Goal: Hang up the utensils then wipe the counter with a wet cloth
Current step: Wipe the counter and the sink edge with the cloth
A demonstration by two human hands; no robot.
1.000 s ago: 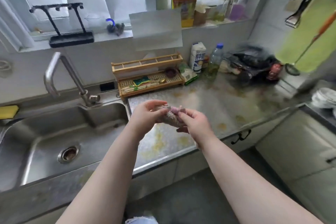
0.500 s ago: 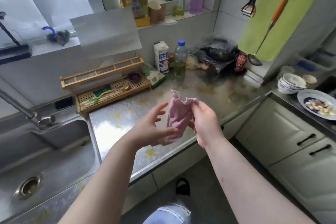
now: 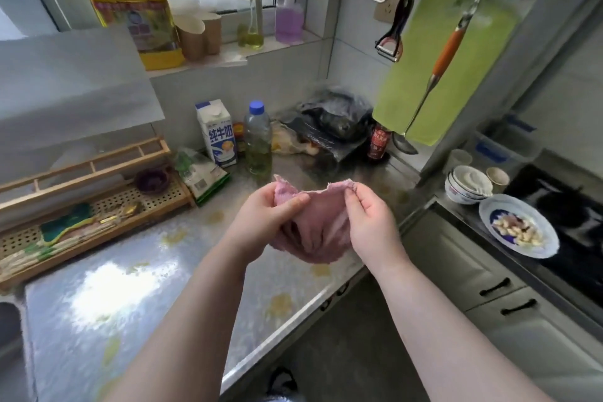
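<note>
Now both hands, left hand (image 3: 261,222), right hand (image 3: 368,225), fingers pinching pink cloth (image 3: 313,225), seemingly spread wider

Counter (image 3: 137,297): milk carton (image 3: 217,134), bottle (image 3: 258,139).

The sink (image 3: 8,326) is cut off at the left edge, and the carton (image 3: 217,134) print is unreadable.
</note>
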